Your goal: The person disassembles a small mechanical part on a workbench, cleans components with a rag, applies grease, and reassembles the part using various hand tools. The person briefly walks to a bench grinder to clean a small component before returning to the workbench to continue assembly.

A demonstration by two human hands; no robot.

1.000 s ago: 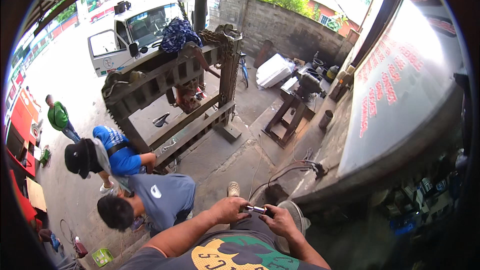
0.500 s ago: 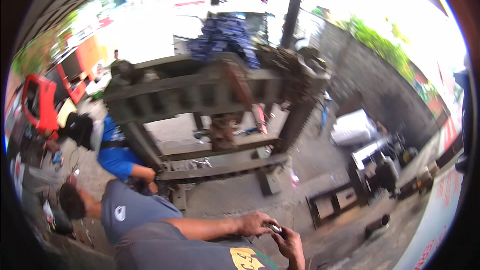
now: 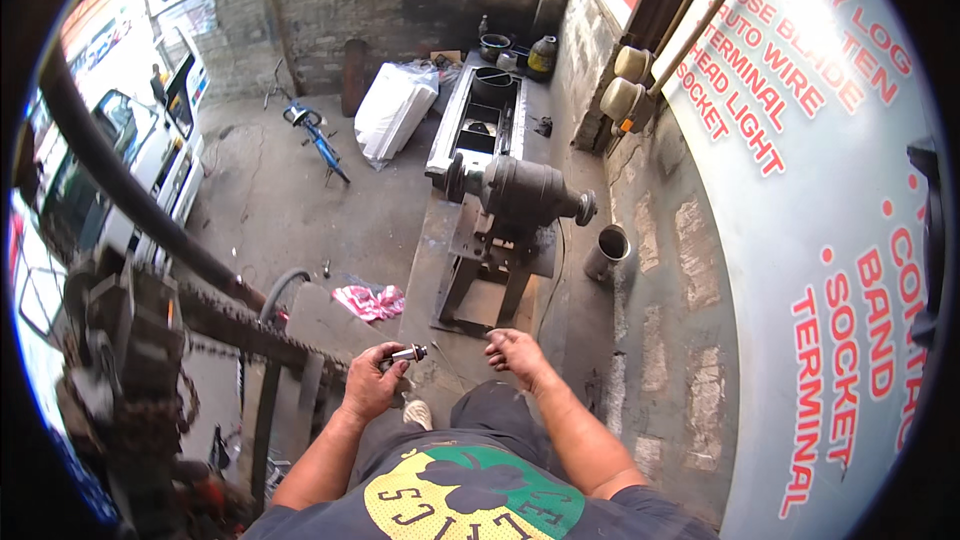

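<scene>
My left hand (image 3: 370, 382) is closed around a small shiny metal cylinder (image 3: 402, 355) with a dark stepped tip, which sticks out between thumb and fingers towards the right. A short distance across from it, my right hand (image 3: 516, 356) is held up with its fingers curled together. Whether anything small is between those fingertips I cannot make out. The two hands are apart, in front of my torso. Beyond them stands a dark, grimy bench grinder (image 3: 525, 192) on a metal stand (image 3: 480, 295); neither hand touches it.
A heavy metal frame with a chain (image 3: 130, 340) rises at the left. A pink-and-white cloth (image 3: 370, 302) lies on the floor. An upright metal pipe (image 3: 606, 253) stands by the right wall, near a large sign (image 3: 790, 240). Farther back are a blue bicycle (image 3: 322, 145) and a white slab (image 3: 396, 112).
My view has swung right, from the press-like frame and two people to the grinder and sign. My hands have moved apart; the metal cylinder stays in my left hand.
</scene>
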